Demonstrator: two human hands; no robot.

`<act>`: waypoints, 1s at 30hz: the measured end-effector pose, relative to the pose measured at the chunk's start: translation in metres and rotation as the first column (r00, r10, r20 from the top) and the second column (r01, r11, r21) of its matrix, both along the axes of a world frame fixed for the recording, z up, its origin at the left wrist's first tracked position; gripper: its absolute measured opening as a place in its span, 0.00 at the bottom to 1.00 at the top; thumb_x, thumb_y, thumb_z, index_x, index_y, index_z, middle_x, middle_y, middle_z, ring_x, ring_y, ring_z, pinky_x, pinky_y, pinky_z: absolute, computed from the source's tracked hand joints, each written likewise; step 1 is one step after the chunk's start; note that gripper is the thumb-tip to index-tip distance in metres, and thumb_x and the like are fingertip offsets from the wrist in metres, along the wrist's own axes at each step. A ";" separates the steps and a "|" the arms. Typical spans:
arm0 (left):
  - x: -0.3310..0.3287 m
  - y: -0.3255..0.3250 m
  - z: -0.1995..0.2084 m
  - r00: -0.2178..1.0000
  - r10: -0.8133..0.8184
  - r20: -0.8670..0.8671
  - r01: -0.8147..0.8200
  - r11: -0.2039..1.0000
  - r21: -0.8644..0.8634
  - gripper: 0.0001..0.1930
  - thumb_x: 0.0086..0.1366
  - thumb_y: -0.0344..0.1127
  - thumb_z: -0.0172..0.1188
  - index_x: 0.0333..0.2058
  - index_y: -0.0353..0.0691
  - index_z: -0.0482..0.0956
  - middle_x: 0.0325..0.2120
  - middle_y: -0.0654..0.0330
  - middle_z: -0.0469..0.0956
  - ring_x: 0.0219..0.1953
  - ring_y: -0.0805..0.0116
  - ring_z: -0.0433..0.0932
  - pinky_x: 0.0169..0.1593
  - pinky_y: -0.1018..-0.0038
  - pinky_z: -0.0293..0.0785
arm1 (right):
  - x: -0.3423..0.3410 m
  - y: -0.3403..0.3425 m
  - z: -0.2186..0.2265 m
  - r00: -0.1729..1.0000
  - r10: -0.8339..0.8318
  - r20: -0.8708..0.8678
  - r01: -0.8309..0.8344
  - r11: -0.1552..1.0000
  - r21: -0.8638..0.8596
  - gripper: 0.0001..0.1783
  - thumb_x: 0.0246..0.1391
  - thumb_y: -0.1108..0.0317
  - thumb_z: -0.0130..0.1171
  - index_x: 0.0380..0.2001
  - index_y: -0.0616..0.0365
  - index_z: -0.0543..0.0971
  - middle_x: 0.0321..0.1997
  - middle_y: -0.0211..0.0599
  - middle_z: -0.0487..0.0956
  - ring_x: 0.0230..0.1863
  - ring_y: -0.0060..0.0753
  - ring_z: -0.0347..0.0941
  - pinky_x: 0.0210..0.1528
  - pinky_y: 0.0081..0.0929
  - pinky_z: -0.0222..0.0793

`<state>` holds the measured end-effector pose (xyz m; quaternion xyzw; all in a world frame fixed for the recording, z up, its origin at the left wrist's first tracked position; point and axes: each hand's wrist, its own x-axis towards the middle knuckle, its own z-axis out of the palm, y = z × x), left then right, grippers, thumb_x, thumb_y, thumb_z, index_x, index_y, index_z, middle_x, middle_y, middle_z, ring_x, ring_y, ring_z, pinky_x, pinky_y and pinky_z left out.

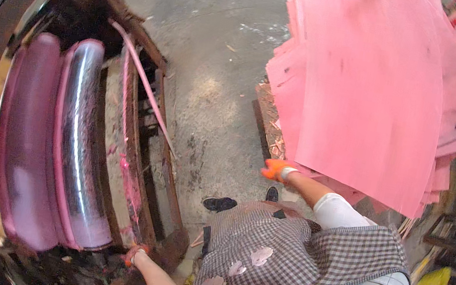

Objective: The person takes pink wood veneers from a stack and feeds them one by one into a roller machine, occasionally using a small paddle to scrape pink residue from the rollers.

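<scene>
Right hand (277, 169) grip closed on pink sheet (370, 94) edge, left hand (135, 254) grip unclear by roller (79, 140)

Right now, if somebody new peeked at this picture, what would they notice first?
The big stack of pink sheets fills the upper right, over the grey floor. On the left sit shiny rollers coated in pink. The right hand, in an orange glove, reaches toward the sheets' lower edge; the left hand is by the machine's wooden frame.
</scene>
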<state>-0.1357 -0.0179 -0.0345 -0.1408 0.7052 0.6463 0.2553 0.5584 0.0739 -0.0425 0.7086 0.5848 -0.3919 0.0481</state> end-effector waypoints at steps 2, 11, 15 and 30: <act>0.010 -0.005 0.006 1.000 -0.012 0.004 0.012 1.000 -0.001 0.22 0.60 0.59 0.58 0.35 0.44 0.79 0.25 0.66 0.78 0.29 0.65 0.76 0.36 0.62 0.72 | 0.076 -0.040 -0.026 0.938 -0.338 -0.079 0.322 0.932 -0.166 0.33 0.56 0.42 0.51 0.52 0.61 0.77 0.49 0.57 0.81 0.51 0.56 0.79 0.51 0.48 0.73; 0.176 0.011 -0.032 0.633 -0.531 0.563 0.503 0.835 0.222 0.28 0.55 0.70 0.58 0.29 0.49 0.79 0.24 0.66 0.79 0.27 0.60 0.77 0.34 0.56 0.71 | 0.226 -0.348 -0.215 0.604 -0.749 0.272 0.797 0.576 -0.182 0.41 0.62 0.40 0.41 0.71 0.56 0.60 0.70 0.49 0.68 0.68 0.51 0.67 0.67 0.44 0.64; 0.307 -0.001 -0.016 0.404 -0.757 0.514 0.915 0.332 -0.229 0.24 0.62 0.66 0.60 0.41 0.52 0.75 0.30 0.68 0.78 0.31 0.66 0.78 0.36 0.68 0.71 | 0.214 -0.351 -0.208 0.619 -0.776 0.119 0.777 0.584 -0.236 0.32 0.65 0.47 0.41 0.64 0.56 0.68 0.60 0.50 0.75 0.61 0.47 0.73 0.59 0.41 0.69; 0.319 0.072 0.026 0.336 -0.912 0.233 0.941 0.314 -0.129 0.15 0.65 0.55 0.62 0.46 0.59 0.77 0.31 0.74 0.79 0.32 0.75 0.78 0.31 0.75 0.67 | 0.161 -0.173 -0.167 0.672 -0.713 -0.200 0.716 0.694 -0.069 0.24 0.59 0.53 0.49 0.48 0.61 0.77 0.46 0.50 0.82 0.46 0.49 0.78 0.53 0.41 0.70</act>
